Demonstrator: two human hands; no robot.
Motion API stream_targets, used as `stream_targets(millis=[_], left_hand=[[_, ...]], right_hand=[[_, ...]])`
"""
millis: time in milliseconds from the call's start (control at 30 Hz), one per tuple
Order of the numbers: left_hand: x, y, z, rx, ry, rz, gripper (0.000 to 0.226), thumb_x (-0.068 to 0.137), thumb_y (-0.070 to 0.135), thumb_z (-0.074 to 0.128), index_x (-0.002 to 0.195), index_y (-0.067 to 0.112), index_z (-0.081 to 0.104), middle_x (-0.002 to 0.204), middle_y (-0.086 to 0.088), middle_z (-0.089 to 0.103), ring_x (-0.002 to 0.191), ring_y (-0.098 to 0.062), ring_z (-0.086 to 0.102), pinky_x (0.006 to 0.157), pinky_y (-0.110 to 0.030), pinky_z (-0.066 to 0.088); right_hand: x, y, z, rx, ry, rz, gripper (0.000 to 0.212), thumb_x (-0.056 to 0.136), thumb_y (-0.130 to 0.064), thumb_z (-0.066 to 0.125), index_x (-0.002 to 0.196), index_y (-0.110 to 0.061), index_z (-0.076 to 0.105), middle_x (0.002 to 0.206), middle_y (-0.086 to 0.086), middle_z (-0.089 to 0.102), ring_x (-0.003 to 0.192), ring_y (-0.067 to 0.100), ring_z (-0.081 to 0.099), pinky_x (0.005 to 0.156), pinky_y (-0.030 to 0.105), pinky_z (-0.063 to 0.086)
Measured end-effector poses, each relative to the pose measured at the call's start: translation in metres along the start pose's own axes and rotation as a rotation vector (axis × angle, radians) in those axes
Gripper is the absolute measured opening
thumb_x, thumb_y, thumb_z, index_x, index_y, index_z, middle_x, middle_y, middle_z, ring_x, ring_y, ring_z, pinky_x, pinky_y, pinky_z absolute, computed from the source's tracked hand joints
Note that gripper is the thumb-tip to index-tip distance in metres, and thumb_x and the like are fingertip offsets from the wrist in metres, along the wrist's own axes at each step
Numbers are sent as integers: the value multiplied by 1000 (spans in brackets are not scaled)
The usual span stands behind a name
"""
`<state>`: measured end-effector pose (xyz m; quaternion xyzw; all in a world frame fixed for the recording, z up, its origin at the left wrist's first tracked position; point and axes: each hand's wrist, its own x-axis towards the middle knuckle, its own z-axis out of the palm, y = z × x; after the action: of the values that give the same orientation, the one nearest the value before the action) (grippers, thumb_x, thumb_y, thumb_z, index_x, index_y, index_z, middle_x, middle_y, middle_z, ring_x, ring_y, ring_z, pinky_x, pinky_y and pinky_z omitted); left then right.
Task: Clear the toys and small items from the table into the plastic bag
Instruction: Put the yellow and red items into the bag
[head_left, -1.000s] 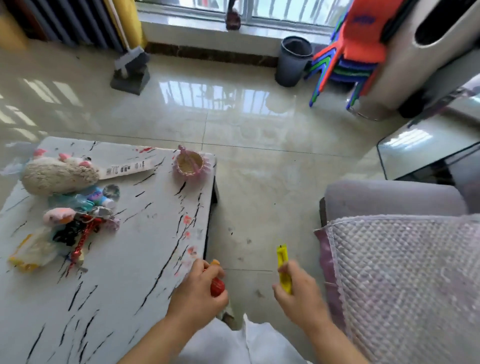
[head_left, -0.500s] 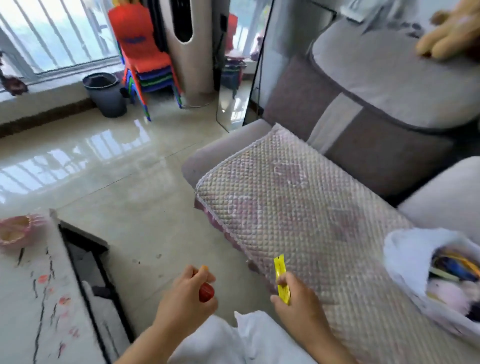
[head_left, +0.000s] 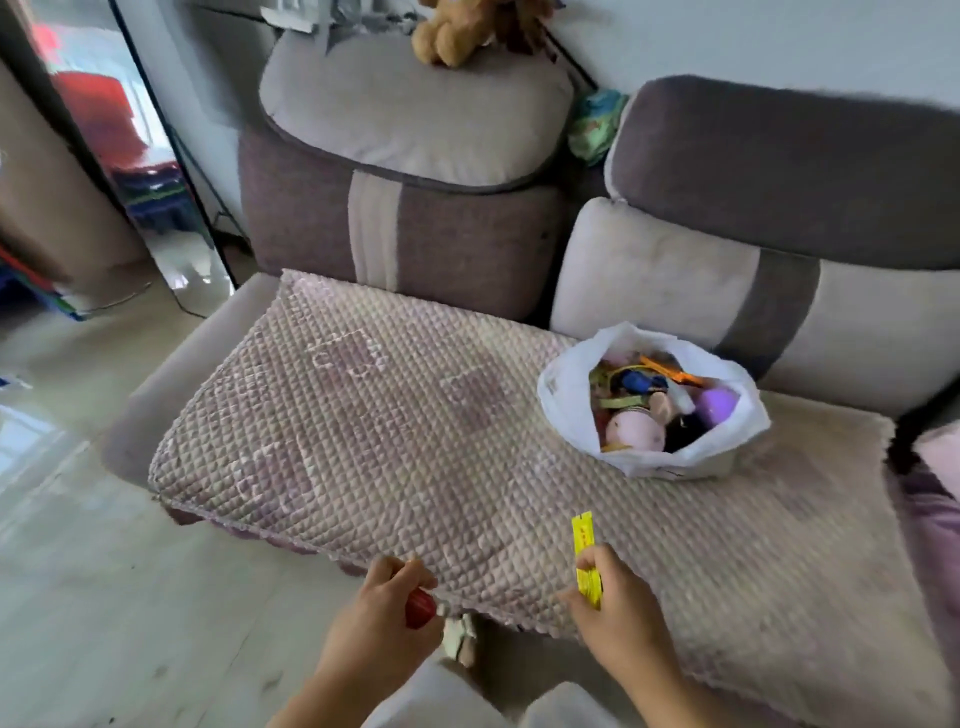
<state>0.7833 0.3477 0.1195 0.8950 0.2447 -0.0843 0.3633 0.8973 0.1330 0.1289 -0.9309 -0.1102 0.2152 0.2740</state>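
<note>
Left hand (head_left: 382, 618), at lower centre of the frame, grips a small red toy (head_left: 418, 609); the right hand (head_left: 615, 605) pinches a yellow strip (head_left: 586, 558). The plastic bag (head_left: 571, 410) sits open at centre right on the quilted sofa cover (head_left: 363, 441), well apart from both. A toss could miss its slumped mouth. Fingers hide most of the red toy, so I cannot tell what it is.
</note>
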Motion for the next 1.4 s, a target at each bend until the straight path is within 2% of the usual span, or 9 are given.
stream_targets(millis=[167,333,500,633,867,1033,1133,1300,1400], left_hand=[[68,50,27,47,-76,87,33,77,38,64,110,35,57,107,15,42,94,-5,51,81,-21,46],[130,104,53,136,-164,143,34,77,46,61,109,43,53,111,20,40,88,-2,46,68,-20,39],[195,156,71,122,-308,197,35,82,37,61,115,38,53,114,11,41,96,-11,55,81,-26,49],[235,189,91,107,-290,177,39,79,37,63,117,38,52,110,13,41,95,-10,55,81,-29,51],[301,231,149,115,-244,83,47,75,44,66,119,40,51,114,12,50,96,-11,57,78,-30,51],[361,247,196,111,-198,0,50,75,39,67,123,36,51,120,8,49,98,-16,57,71,-25,44],[398,250,215,97,-142,-43,51,76,32,67,124,32,53,124,0,48,105,-22,56,82,-31,48],[438,246,231,132,-134,-112,51,75,28,64,125,33,51,119,0,43,101,-27,56,79,-39,54],[450,244,237,102,-107,-102,52,82,28,62,131,32,47,133,0,41,112,-25,52,82,-29,45]], right_hand=[[32,35,-29,33,64,107,25,84,-37,61,104,-28,48,94,-9,57,88,18,59,64,29,35],[66,66,-64,60,61,214,23,83,-33,60,95,-35,41,88,-9,56,76,15,54,55,23,30],[110,91,-92,95,106,264,23,84,-32,60,98,-33,42,78,-13,49,76,14,55,54,21,27],[142,113,-107,142,124,289,26,84,-31,61,107,-28,49,72,-17,43,68,3,43,53,12,28],[229,152,-128,141,57,259,29,85,-28,58,112,-27,49,105,-10,60,95,12,57,71,23,38],[311,184,-124,128,24,139,32,84,-24,59,115,-19,51,111,-3,59,104,17,56,79,29,45],[352,197,-115,87,-8,89,39,84,-19,57,121,-16,49,118,1,56,108,21,54,82,31,43],[393,208,-100,25,-68,33,32,85,-16,55,116,-16,47,125,1,49,112,23,51,83,34,45],[401,212,-97,-18,-51,9,33,86,-18,55,117,-14,46,128,3,46,118,24,47,87,33,42]])
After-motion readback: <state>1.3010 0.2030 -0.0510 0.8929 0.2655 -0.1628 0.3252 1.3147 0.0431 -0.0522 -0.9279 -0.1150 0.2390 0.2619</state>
